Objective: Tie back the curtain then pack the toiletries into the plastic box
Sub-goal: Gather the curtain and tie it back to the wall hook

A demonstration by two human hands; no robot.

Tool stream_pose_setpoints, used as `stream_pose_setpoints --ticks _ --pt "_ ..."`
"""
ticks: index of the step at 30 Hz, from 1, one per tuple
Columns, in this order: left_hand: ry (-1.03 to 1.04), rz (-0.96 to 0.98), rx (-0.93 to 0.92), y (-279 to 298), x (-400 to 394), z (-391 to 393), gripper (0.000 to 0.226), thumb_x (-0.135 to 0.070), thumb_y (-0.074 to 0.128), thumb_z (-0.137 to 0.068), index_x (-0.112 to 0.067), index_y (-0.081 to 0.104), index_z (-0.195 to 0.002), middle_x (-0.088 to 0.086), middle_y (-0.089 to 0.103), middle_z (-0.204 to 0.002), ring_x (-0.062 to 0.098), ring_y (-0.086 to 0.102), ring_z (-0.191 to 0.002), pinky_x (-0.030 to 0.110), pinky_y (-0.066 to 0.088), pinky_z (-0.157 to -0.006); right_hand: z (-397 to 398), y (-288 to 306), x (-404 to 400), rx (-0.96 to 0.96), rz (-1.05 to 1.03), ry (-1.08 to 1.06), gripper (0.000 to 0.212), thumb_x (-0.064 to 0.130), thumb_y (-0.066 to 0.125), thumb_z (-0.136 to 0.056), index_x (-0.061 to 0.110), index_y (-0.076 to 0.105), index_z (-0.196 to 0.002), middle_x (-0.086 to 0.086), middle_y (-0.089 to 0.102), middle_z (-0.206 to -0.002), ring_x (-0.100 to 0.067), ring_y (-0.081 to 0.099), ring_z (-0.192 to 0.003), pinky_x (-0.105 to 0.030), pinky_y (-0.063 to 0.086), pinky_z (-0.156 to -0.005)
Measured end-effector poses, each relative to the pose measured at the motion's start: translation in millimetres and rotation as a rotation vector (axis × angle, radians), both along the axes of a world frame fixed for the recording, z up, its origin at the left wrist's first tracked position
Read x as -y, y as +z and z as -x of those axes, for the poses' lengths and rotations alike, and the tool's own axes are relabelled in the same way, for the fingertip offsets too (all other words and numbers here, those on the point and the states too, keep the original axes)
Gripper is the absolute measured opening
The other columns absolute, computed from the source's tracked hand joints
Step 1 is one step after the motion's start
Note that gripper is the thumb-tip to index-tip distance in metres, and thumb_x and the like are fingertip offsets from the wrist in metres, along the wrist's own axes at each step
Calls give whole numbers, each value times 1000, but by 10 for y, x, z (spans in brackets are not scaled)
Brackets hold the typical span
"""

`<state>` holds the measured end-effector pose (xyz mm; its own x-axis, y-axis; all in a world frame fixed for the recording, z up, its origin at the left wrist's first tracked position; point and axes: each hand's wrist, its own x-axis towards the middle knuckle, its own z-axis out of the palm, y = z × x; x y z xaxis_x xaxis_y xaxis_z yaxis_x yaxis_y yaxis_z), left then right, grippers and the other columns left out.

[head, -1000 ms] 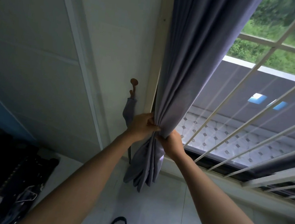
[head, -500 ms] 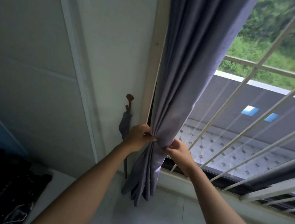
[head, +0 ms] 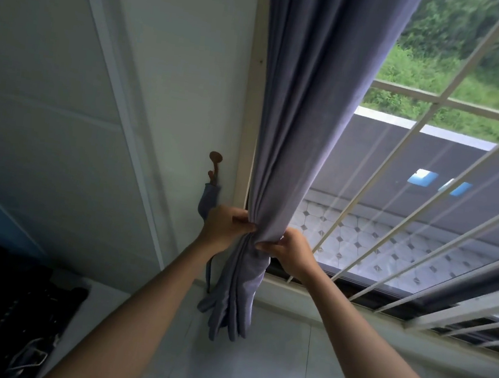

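A grey-purple curtain hangs at the window's left edge, gathered into a bunch. My left hand grips the bunch from the left and my right hand pinches it from the right, both at sill height. A brown wall hook sits on the wall just left of the curtain, with a matching grey tieback strip hanging from it, partly hidden behind my left hand. The toiletries and plastic box are out of view.
White window bars cross the pane to the right. A dark bag or piece of luggage lies at the lower left on the pale tiled floor. My sandal tips show at the bottom edge.
My right hand has shifted from behind the bunch to pinching its right side. The view has tilted upward, so the hands sit lower in it. The left hand keeps its grip.
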<state>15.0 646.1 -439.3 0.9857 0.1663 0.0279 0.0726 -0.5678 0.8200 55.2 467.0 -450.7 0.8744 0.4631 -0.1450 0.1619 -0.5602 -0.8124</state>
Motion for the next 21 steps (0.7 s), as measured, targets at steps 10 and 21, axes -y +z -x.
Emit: stream_pose_setpoints --ticks 10,21 --pt "-32 12 -39 30 -6 -21 17 -27 72 -82 -13 75 -91 -3 70 -75 -9 57 -63 4 39 -57 -28 19 -45 -5 31 -31 22 28 79 -77 14 64 -85 -6 70 -81 -24 67 -75 -35 56 -63" --pt "-191 14 -155 203 -137 -52 19 -11 72 -81 -1 71 -97 5 69 -83 6 60 -74 7 43 -61 -87 17 -95 -78 74 -50 23 25 75 -81 9 64 -93 -7 68 -84 -23 65 -74 -29 54 -60"
